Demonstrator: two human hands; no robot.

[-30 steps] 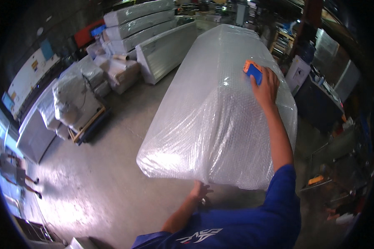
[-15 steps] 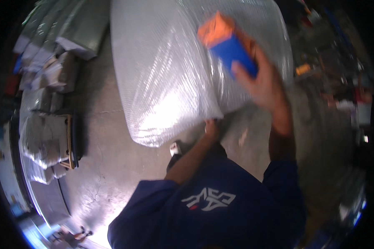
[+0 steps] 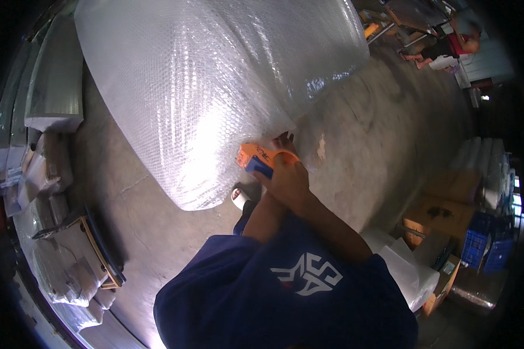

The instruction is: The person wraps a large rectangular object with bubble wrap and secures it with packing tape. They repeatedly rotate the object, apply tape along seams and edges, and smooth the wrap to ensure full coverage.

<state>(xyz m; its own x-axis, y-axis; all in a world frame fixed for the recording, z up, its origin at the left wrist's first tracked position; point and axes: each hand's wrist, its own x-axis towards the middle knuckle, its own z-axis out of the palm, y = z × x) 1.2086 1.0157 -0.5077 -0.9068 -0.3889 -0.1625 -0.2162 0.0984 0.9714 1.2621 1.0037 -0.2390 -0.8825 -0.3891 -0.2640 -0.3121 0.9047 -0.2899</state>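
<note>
A large bundle covered in clear bubble wrap fills the upper middle of the view, its lower corner reaching toward me. My right hand grips an orange and blue tape dispenser and holds it against or just over the wrap's near edge. Crossing under my right arm, my left hand is at that same edge. Only some of its fingers show past the dispenser; they appear closed on the wrap. The rest of that hand is hidden.
Wrapped packages line the left side, beside a wood-edged cart. Cardboard boxes, blue crates and a wrap roll stand at right. Another person is at the far right. Concrete floor lies between.
My right hand has brought the tape dispenser from above the wrap down and left, next to my left hand. The view has turned, showing the boxes and other person at right.
</note>
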